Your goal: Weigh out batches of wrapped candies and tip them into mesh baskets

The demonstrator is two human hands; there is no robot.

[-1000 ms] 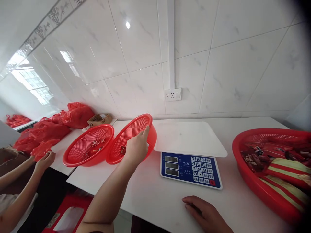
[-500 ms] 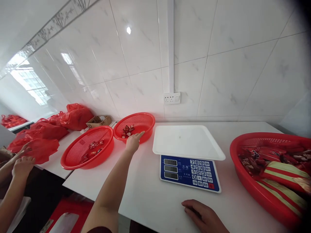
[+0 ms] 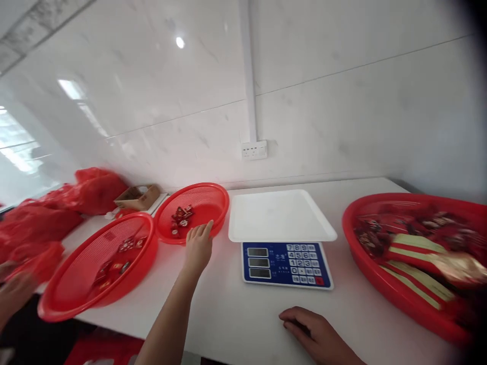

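My left hand [image 3: 198, 247] reaches forward with fingers stretched out, its fingertips at the near rim of a small red mesh basket [image 3: 213, 200] that holds a few small red wrapped candies [image 3: 181, 217]. It holds nothing. My right hand [image 3: 317, 335] rests palm down on the white table near the front edge, fingers loosely curled, nothing visible in it. Between the hands stands a digital scale [image 3: 286, 262] with a blue keypad panel and a bare white weighing tray [image 3: 279, 215].
A larger red basket [image 3: 68, 294] with a few candies sits at the left, and a big red basket [image 3: 375, 284] of packaged snacks at the right. Red plastic bags [image 3: 49, 213] and a cardboard box [image 3: 139, 195] lie at far left. Another person's hand [image 3: 15, 291] is at the left edge.
My left hand set the small basket down flat left of the scale, then drew back from its rim toward me. The view swung; the other person's hands shifted among the red bags.
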